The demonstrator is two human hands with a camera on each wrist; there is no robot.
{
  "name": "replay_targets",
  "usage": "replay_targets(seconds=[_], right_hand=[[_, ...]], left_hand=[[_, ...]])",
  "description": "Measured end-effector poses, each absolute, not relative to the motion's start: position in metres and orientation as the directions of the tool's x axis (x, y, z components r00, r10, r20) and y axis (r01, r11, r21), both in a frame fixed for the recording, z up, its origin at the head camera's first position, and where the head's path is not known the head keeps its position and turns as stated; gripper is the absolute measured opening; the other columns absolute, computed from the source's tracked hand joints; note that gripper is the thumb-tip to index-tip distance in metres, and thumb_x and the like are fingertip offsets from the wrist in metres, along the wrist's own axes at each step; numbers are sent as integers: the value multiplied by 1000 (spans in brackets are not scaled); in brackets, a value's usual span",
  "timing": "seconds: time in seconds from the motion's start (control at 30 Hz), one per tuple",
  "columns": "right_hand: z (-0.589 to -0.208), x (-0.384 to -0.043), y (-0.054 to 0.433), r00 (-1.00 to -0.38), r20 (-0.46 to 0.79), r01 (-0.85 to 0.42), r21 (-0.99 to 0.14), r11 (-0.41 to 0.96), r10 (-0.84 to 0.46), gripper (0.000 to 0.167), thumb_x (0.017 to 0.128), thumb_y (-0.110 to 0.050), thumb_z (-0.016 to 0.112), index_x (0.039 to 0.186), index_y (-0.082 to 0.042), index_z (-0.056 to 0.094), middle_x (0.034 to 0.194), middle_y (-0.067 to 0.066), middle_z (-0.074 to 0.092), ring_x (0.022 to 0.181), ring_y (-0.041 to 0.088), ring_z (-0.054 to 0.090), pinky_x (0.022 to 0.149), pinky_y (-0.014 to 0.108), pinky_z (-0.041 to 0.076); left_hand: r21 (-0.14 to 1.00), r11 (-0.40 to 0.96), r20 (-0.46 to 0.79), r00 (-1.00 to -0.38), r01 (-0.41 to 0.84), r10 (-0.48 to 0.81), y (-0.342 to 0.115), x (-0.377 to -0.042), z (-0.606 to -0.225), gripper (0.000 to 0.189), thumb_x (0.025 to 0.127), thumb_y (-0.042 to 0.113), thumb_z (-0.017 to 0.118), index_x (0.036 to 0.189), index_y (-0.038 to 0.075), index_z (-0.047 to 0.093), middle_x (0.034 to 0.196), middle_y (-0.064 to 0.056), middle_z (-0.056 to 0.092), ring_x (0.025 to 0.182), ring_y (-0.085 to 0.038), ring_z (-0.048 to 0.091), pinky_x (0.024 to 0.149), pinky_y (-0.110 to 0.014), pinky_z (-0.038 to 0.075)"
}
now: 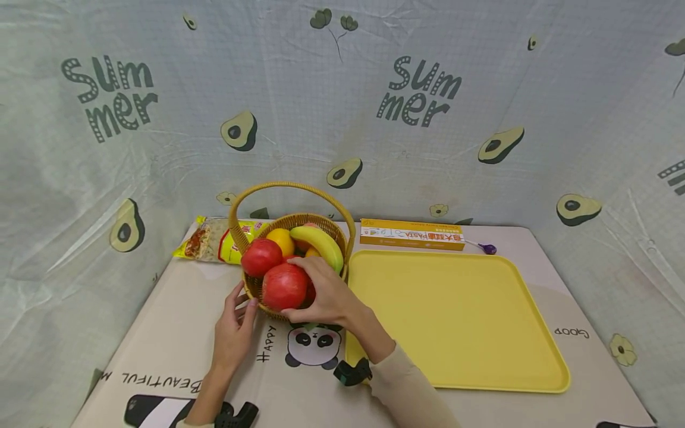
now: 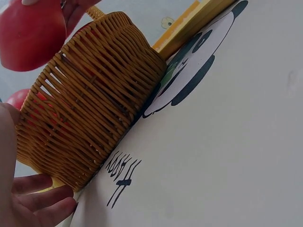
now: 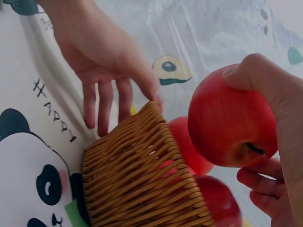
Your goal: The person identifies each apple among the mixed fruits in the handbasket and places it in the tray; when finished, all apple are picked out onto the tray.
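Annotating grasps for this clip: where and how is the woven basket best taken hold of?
The woven basket is likely best gripped at the top of its handle, from above: the handle arches high over the fruit, with open space underneath.

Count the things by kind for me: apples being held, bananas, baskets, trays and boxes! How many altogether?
Red apple held in the right hand: 1
Banana: 1
Wicker basket: 1
Yellow tray: 1
Pasta box: 1
Total: 5
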State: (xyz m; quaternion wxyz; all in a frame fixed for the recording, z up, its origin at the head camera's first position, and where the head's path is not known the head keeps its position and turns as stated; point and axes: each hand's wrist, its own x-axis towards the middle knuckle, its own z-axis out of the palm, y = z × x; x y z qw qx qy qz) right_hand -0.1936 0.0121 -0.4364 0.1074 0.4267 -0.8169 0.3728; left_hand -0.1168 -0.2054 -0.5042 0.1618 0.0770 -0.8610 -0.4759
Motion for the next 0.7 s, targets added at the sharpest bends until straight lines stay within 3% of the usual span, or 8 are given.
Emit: replay_targets(seconds=[0.2, 0.7], right_hand=[[-428, -189, 21, -637, 478, -751, -563, 345, -605, 82, 72, -35, 84, 141, -16, 45, 134, 3, 54, 123, 16, 51, 100, 36, 55], [-419, -179, 52, -714, 416, -666, -652, 363, -563, 78, 71, -33, 84, 138, -20, 47, 131, 1, 47, 122, 16, 54, 96, 36, 57]], left_hand=[[844, 535, 216, -933, 30, -288, -205, -117, -504, 55, 105, 29, 51, 155, 14, 35, 134, -22, 60, 112, -38, 69, 95, -52, 55], [849, 528, 197, -938, 18, -284, -206, -116, -504, 56, 106, 32, 49, 156, 16, 33, 135, -23, 60, 115, -38, 67, 97, -54, 53]])
